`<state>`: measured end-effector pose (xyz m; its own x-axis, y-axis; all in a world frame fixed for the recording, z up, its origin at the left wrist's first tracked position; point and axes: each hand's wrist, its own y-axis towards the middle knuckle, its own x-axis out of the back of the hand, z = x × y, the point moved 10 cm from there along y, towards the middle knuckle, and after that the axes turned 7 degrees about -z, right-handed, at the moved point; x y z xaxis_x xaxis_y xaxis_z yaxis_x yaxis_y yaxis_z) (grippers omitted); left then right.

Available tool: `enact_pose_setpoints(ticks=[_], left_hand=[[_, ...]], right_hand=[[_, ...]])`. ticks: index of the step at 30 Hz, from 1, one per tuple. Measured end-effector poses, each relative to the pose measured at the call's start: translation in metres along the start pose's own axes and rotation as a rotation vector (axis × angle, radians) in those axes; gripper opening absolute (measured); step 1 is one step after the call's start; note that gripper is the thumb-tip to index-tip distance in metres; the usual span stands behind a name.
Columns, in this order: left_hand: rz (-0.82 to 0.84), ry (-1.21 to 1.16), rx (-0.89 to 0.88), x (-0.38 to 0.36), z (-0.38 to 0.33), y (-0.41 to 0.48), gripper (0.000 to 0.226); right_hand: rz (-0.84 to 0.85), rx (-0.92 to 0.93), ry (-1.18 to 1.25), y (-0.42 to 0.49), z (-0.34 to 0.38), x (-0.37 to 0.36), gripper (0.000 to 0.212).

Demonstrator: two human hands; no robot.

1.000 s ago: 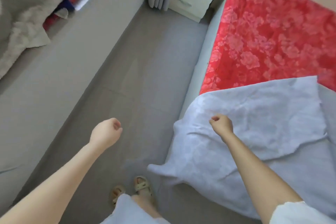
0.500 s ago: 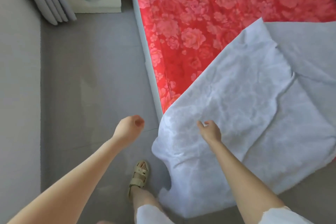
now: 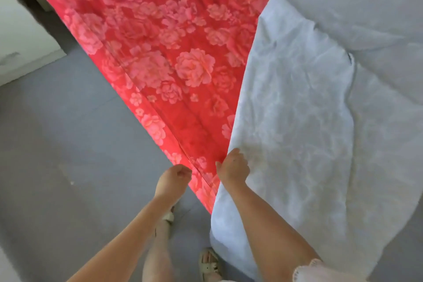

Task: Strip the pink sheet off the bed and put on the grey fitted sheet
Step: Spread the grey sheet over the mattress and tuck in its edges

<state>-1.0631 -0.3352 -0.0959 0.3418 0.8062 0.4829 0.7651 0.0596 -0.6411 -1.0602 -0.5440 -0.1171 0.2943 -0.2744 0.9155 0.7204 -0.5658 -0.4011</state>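
Note:
The pink-red floral sheet [image 3: 160,52] covers the bed's left part, down to the near edge. Over the right part lies the pale grey fitted sheet [image 3: 309,121], crumpled, with its near corner hanging off the mattress. My right hand [image 3: 233,168] grips the grey sheet's left edge where it meets the floral sheet at the bedside. Just left of it, my left hand [image 3: 172,178] is curled into a loose fist beside the floral sheet's edge and holds nothing that I can see.
A white bedside cabinet [image 3: 23,48] stands at the left by the head of the bed. Grey floor [image 3: 68,155] runs along the bedside. My feet in beige sandals [image 3: 209,263] stand close to the mattress.
The view has swung over the bed. My left hand has come right to the bed's edge, next to my right hand, which still holds the grey sheet, now at its left edge.

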Motion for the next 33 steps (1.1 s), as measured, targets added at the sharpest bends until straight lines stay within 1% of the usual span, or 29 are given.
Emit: enact_pose_setpoints(ticks=[1,2,4,6,8,9,11,12,13,14,15,17,19,21,22,24,26,28,30,31,32,33], left_hand=[[0.034,0.031,-0.008,0.0,-0.002,0.01,0.021],[0.046,0.046,-0.012,0.005,-0.002,0.011,0.02],[0.074,0.094,-0.043,0.008,-0.011,0.03,0.017],[0.107,0.142,-0.055,0.009,-0.021,0.044,0.017],[0.147,0.183,-0.085,0.003,-0.038,0.055,0.016],[0.173,0.212,-0.103,-0.004,-0.047,0.059,0.016],[0.21,0.262,-0.142,-0.022,-0.067,0.068,0.02],[0.227,0.284,-0.16,-0.033,-0.077,0.071,0.022],[0.245,0.302,-0.175,-0.045,-0.086,0.073,0.023],[0.265,0.316,-0.189,-0.057,-0.094,0.074,0.022],[0.278,0.335,-0.204,-0.07,-0.102,0.074,0.019],[0.288,0.373,-0.246,-0.094,-0.117,0.074,0.019],[0.298,0.392,-0.271,-0.119,-0.13,0.07,0.02],[0.315,0.396,-0.273,-0.15,-0.138,0.069,0.021],[0.319,0.379,-0.276,-0.168,-0.142,0.071,0.022],[0.324,0.303,-0.292,-0.204,-0.154,0.075,0.033],[0.342,0.211,-0.328,-0.242,-0.173,0.078,0.04],[0.409,0.216,-0.393,-0.282,-0.192,0.079,0.043],[0.486,0.346,-0.531,-0.316,-0.209,0.068,0.031],[0.479,0.383,-0.6,-0.322,-0.217,0.061,0.023],[0.46,0.361,-0.641,-0.321,-0.223,0.055,0.015],[0.444,0.293,-0.67,-0.314,-0.231,0.045,0.013]], right_hand=[[0.037,-0.02,-0.017,0.004,-0.003,-0.006,0.043],[0.062,-0.009,0.006,0.003,-0.004,-0.008,0.033],[0.043,-0.029,0.124,0.006,-0.014,0.001,0.029],[-0.028,-0.144,0.327,0.002,-0.051,0.026,0.029],[-0.179,-0.346,0.445,-0.008,-0.132,0.054,0.024],[-0.232,-0.469,0.454,-0.017,-0.181,0.064,0.024],[-0.268,-0.734,0.499,-0.04,-0.273,0.067,0.031],[-0.249,-0.834,0.51,-0.049,-0.308,0.061,0.028],[-0.198,-0.904,0.471,-0.055,-0.334,0.051,0.024],[-0.112,-0.946,0.409,-0.06,-0.348,0.042,0.022],[-0.047,-0.944,0.343,-0.06,-0.352,0.037,0.021],[-0.019,-0.879,0.301,-0.046,-0.343,0.032,0.031],[-0.067,-0.769,0.205,-0.021,-0.321,0.041,0.045],[-0.193,-0.596,0.086,0.01,-0.295,0.052,0.054],[-0.286,-0.507,0.076,0.025,-0.281,0.059,0.056],[-0.409,-0.431,0.153,0.047,-0.268,0.065,0.053],[-0.46,-0.385,0.229,0.066,-0.262,0.065,0.048],[-0.523,-0.282,0.3,0.08,-0.254,0.071,0.047],[-0.555,-0.143,0.328,0.089,-0.247,0.076,0.05],[-0.562,-0.053,0.306,0.093,-0.241,0.08,0.053],[-0.562,0.05,0.269,0.097,-0.233,0.085,0.057],[-0.555,0.167,0.235,0.099,-0.222,0.09,0.058]])
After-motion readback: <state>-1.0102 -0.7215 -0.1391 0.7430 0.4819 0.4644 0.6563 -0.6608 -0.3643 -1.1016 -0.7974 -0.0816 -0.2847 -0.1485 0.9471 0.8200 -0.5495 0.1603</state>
